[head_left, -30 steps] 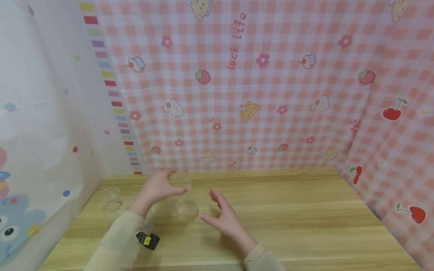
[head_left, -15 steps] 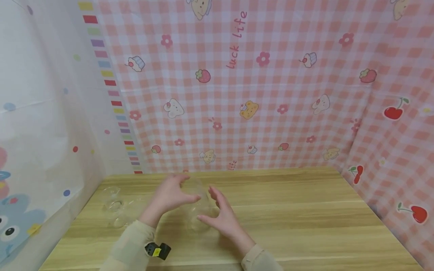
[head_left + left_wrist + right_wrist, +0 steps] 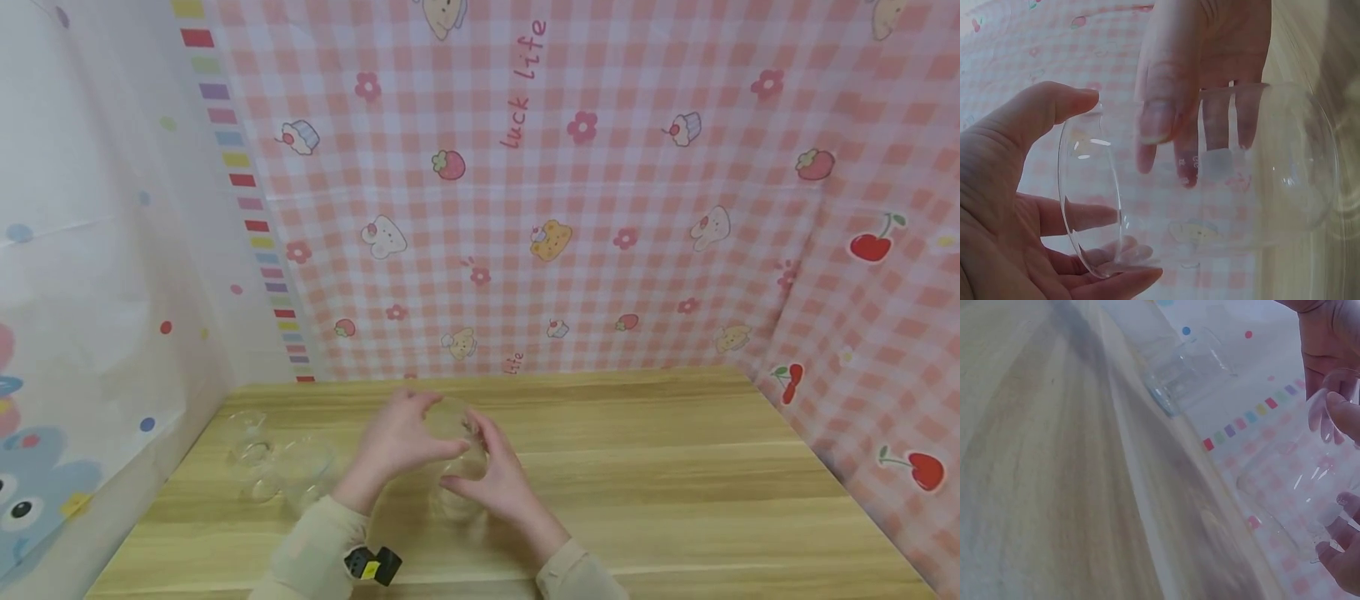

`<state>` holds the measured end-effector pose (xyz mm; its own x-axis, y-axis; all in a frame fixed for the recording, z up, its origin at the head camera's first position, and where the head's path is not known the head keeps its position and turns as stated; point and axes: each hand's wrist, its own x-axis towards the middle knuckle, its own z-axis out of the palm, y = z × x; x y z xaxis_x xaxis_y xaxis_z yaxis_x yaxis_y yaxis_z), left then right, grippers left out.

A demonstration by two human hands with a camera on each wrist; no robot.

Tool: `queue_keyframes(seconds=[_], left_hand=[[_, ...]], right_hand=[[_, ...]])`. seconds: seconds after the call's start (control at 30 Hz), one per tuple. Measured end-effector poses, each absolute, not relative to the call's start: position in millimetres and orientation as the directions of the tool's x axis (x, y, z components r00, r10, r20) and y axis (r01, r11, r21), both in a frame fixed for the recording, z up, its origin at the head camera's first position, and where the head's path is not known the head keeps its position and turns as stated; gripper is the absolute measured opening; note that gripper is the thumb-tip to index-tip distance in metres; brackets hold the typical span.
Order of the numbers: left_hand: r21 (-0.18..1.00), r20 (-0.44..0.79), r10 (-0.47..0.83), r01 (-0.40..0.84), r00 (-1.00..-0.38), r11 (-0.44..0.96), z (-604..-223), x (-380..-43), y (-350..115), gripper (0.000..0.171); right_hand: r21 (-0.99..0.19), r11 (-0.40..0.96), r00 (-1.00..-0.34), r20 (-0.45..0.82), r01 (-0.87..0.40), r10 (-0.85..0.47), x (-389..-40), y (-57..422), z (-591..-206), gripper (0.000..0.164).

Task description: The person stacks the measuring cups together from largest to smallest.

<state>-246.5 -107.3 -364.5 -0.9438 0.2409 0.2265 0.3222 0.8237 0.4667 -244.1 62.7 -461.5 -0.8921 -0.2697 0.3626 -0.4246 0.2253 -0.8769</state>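
Note:
A clear glass vessel (image 3: 459, 502) with a flared rim and rounded base stands between the two hands, over the wooden table. My left hand (image 3: 397, 437) grips it around the rim, thumb on one side and fingers on the other. Close by, the thumb and fingers of my right hand (image 3: 501, 483) hold the vessel's body. In the left wrist view the glass (image 3: 1297, 165) is see-through, with small pale print on its wall, and the right fingers show through it. The right wrist view catches the vessel's body (image 3: 1291, 481) at its right side.
More clear glassware, including a glass piece (image 3: 246, 433) and a larger glass (image 3: 306, 462), stands on the left of the wooden table (image 3: 637, 483). A pink checked cloth (image 3: 495, 208) hangs behind the table. The left sleeve bears a black wrist device (image 3: 373, 567).
My left hand has carried the glass vessel rightward to the right hand, which has come around its body. The other glassware on the left is now less hidden by the left arm.

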Motion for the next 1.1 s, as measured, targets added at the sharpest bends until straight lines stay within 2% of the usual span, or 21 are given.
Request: queue_keyframes(seconds=[0.23, 0.53, 1.1], left_hand=[[0.423, 0.247, 0.234, 0.322, -0.94, 0.847, -364.3, -246.1, -94.0, 0.081], [0.406, 0.278, 0.24, 0.34, -0.93, 0.848, -366.6, -245.9, -77.5, 0.079], [0.448, 0.246, 0.258, 0.346, -0.934, 0.825, -370.9, -246.9, -58.2, 0.085]], right_hand=[[-0.873, 0.218, -0.888, 0.378, -0.436, -0.262, -246.2, 71.9, -459.5, 0.092], [-0.893, 0.218, -0.904, 0.336, -0.395, -0.263, -247.8, 87.7, -455.2, 0.092], [-0.914, 0.147, -0.885, 0.311, -0.378, -0.346, -260.0, 120.8, -461.3, 0.086]])
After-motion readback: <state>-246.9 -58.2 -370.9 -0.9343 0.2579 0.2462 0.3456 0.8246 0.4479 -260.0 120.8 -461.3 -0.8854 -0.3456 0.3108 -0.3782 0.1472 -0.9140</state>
